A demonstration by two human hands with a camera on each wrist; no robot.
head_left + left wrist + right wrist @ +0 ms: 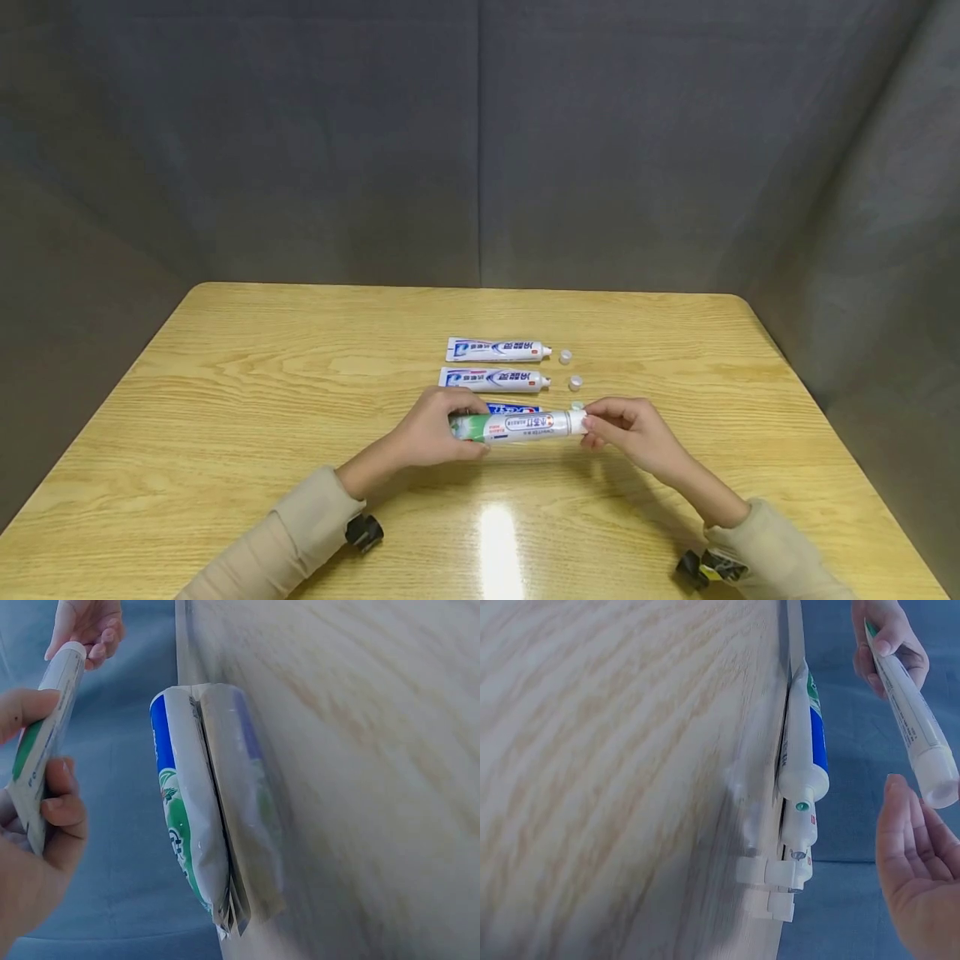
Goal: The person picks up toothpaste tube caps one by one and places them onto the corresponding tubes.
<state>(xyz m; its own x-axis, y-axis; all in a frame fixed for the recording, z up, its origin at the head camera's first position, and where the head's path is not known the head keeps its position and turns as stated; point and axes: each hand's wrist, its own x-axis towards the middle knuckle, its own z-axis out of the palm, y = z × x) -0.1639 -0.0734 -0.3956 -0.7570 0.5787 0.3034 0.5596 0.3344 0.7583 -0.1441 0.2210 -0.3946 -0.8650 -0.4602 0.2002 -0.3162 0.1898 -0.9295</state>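
Near the centre of the head view, a silvery-white plastic tube with a green tail end [525, 426] is held roughly level above the pale wooden table [187, 400], well inside its far, left and right edges. Its tail is clasped between the thumb and fingers of the left hand [435, 429], that grip opened only to the tube's width; its white round cap [577, 421] is pinched by the right hand [637, 429], with that grip nearly closed. Broad wood is left at either side of the frame and up to the far edge.

Just above, an upper white-and-blue tube [495, 351] and a lower white-and-blue tube [491, 380] are laid parallel, each with a small whitish cap near its bare nozzle. A blue, green and white tube [202, 802] is mostly covered in the head view; its crimped tail is revealed by the left wrist view, its white shoulder by the right.
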